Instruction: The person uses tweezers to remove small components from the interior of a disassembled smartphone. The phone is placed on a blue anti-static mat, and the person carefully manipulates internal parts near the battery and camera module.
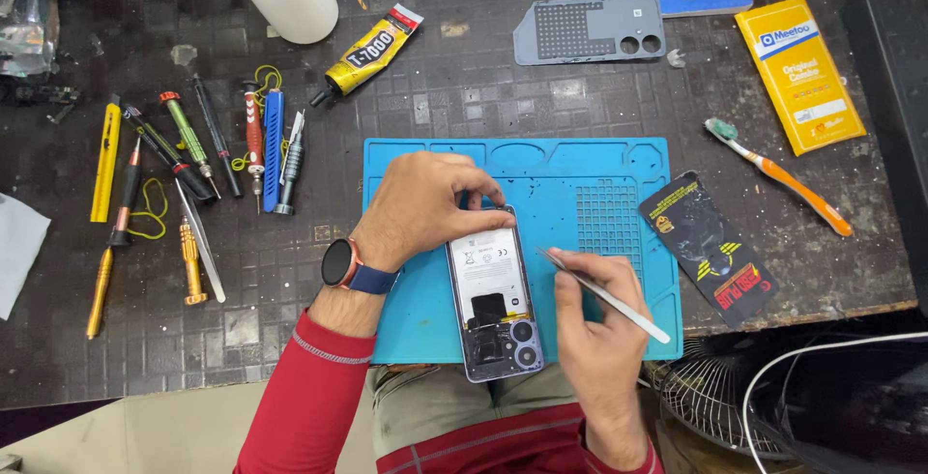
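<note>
An opened phone [491, 295] lies back-up on the blue work mat [580, 179], its white battery and camera rings exposed. My left hand [425, 203] rests over the phone's far end, fingers curled on its top edge, a dark watch on the wrist. My right hand [594, 324] grips metal tweezers [604, 292] like a pen, their tip near the phone's right edge.
Screwdrivers, a blue tool and more tweezers [198, 237] lie in a row at left. A glue tube [372, 51], a grey phone back cover [590, 29], a yellow packet [797, 73], a toothbrush [778, 174] and a black packet [710, 247] surround the mat. A small fan [715, 392] sits below the table edge.
</note>
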